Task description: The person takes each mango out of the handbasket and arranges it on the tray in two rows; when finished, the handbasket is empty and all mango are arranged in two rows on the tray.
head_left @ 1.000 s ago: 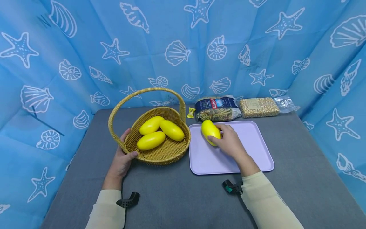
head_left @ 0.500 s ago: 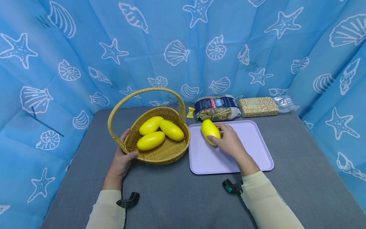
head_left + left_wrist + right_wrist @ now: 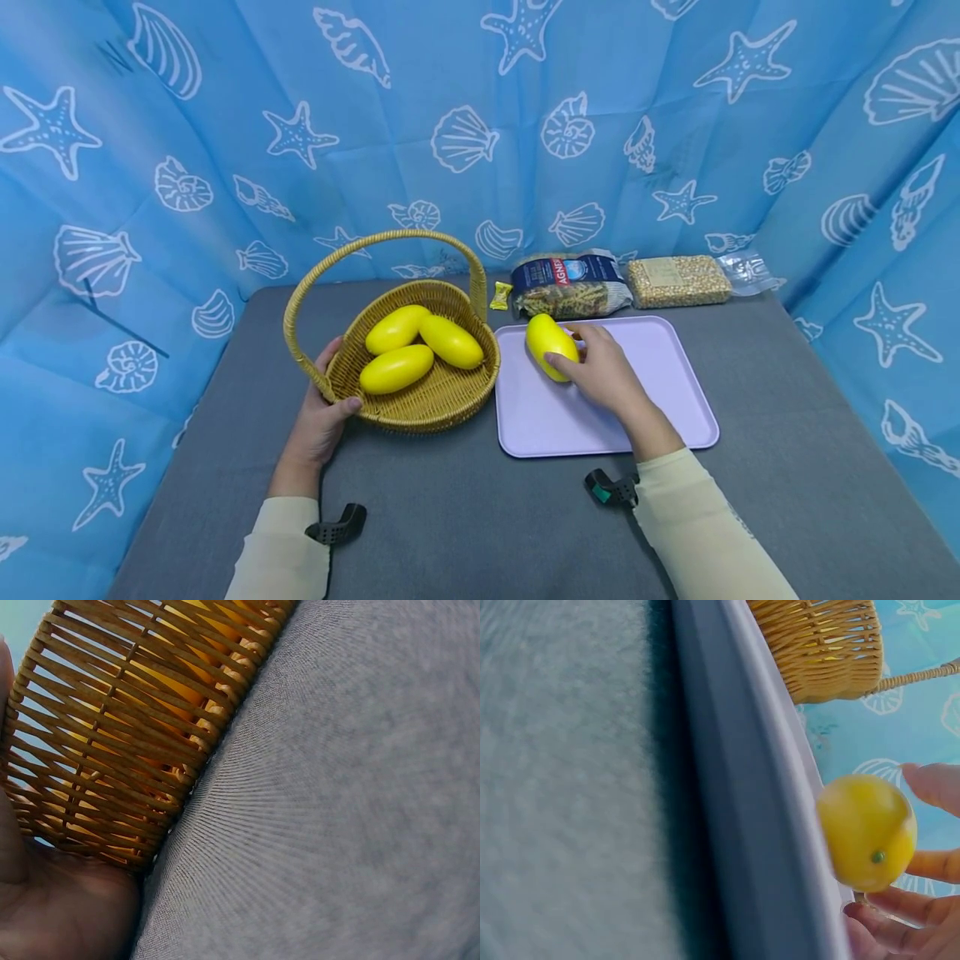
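My left hand [image 3: 321,421] grips the near-left side of a wicker basket [image 3: 427,408], thumb over the rim and fingers behind it. Inside lie three smooth yellow mangoes, one at the front [image 3: 396,369], one at the back [image 3: 396,327] and one to the right [image 3: 452,342]. Another yellow mango [image 3: 552,348] is at the far left part of a lilac tray [image 3: 525,425]. My right hand [image 3: 603,371] holds it from the right, thumb on the near side and fingers beyond. The right wrist view shows that mango's end [image 3: 866,832] with a small green spot, fingers beneath it.
Behind the tray lie a pasta bag [image 3: 572,283] and a vacuum pack of pale grains [image 3: 678,281]. A small yellow wrapped sweet [image 3: 501,295] sits between basket and pasta. The basket's tall handle [image 3: 382,239] arches up. A blue shell-patterned curtain [image 3: 465,200] borders the grey table.
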The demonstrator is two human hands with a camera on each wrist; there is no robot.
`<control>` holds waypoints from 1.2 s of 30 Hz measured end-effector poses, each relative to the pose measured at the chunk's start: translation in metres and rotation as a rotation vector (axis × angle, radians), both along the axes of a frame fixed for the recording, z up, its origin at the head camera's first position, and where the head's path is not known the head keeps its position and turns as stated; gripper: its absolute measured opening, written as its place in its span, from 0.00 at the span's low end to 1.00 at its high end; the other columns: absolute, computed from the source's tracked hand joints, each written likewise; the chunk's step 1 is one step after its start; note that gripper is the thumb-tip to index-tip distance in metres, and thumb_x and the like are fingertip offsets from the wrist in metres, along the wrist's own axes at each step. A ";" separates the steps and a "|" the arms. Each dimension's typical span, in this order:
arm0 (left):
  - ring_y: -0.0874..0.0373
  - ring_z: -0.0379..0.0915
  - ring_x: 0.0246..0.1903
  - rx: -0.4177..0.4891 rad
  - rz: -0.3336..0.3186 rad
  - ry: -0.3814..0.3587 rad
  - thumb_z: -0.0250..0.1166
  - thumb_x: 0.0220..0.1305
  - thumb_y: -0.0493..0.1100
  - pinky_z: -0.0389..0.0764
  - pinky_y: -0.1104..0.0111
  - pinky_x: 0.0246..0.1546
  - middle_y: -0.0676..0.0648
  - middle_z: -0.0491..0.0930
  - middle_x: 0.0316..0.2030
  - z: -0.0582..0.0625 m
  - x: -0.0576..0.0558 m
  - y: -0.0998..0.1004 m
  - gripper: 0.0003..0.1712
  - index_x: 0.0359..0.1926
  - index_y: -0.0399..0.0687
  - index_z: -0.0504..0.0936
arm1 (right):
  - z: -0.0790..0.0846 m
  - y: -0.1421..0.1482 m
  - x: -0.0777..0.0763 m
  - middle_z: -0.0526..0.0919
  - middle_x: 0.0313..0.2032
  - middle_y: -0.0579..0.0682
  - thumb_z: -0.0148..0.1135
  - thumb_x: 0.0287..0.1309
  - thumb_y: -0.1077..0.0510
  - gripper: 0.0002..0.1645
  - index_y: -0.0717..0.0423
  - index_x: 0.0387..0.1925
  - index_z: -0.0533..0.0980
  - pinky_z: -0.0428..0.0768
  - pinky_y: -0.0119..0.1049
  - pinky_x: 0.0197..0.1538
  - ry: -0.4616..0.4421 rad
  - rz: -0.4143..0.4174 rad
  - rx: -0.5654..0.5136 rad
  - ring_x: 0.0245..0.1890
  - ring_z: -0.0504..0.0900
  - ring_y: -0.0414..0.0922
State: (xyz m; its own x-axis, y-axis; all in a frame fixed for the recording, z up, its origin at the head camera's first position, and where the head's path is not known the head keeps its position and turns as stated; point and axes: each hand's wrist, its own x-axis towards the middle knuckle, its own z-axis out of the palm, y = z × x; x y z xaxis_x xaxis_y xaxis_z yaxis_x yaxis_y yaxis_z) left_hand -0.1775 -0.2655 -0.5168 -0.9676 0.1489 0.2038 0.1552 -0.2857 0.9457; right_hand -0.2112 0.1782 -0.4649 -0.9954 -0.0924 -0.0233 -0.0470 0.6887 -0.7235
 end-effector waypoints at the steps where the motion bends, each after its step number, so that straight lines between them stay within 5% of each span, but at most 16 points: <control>1: 0.38 0.55 0.76 -0.002 0.000 0.000 0.73 0.72 0.31 0.70 0.66 0.68 0.35 0.53 0.83 0.000 0.000 0.000 0.57 0.89 0.50 0.48 | 0.001 0.001 0.000 0.74 0.68 0.67 0.70 0.75 0.45 0.42 0.66 0.76 0.69 0.79 0.61 0.61 -0.003 0.000 -0.003 0.61 0.79 0.64; 21: 0.39 0.56 0.76 -0.005 -0.002 0.001 0.71 0.73 0.28 0.71 0.66 0.67 0.34 0.52 0.83 0.001 0.001 0.000 0.55 0.89 0.52 0.49 | 0.042 0.014 0.014 0.76 0.69 0.64 0.58 0.84 0.42 0.37 0.62 0.79 0.68 0.74 0.65 0.66 0.165 0.052 -0.296 0.66 0.76 0.63; 26: 0.38 0.55 0.76 -0.010 0.000 0.003 0.72 0.73 0.31 0.70 0.66 0.68 0.34 0.52 0.83 0.001 0.001 0.000 0.56 0.89 0.53 0.50 | 0.055 0.008 0.023 0.77 0.66 0.63 0.48 0.88 0.47 0.32 0.62 0.79 0.68 0.81 0.51 0.62 0.189 0.141 -0.497 0.64 0.79 0.60; 29: 0.37 0.55 0.76 -0.011 -0.002 0.004 0.73 0.73 0.32 0.70 0.66 0.68 0.35 0.53 0.83 0.002 0.001 0.001 0.56 0.89 0.53 0.50 | 0.062 0.004 0.029 0.76 0.65 0.65 0.40 0.89 0.41 0.36 0.62 0.79 0.67 0.81 0.43 0.59 0.188 0.218 -0.634 0.63 0.78 0.62; 36: 0.37 0.54 0.77 -0.011 0.002 -0.003 0.72 0.73 0.30 0.70 0.66 0.68 0.35 0.52 0.83 0.003 0.002 0.001 0.55 0.89 0.53 0.50 | 0.068 -0.007 0.036 0.70 0.69 0.75 0.26 0.82 0.24 0.54 0.62 0.81 0.63 0.79 0.50 0.61 0.148 0.431 -0.888 0.64 0.75 0.69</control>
State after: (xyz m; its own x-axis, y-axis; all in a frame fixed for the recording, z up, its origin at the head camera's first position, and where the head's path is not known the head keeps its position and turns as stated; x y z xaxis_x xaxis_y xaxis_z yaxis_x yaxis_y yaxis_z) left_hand -0.1756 -0.2644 -0.5143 -0.9686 0.1494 0.1989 0.1525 -0.2753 0.9492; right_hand -0.1757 0.1708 -0.3972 -0.8599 -0.3704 0.3513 -0.2974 -0.1959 -0.9344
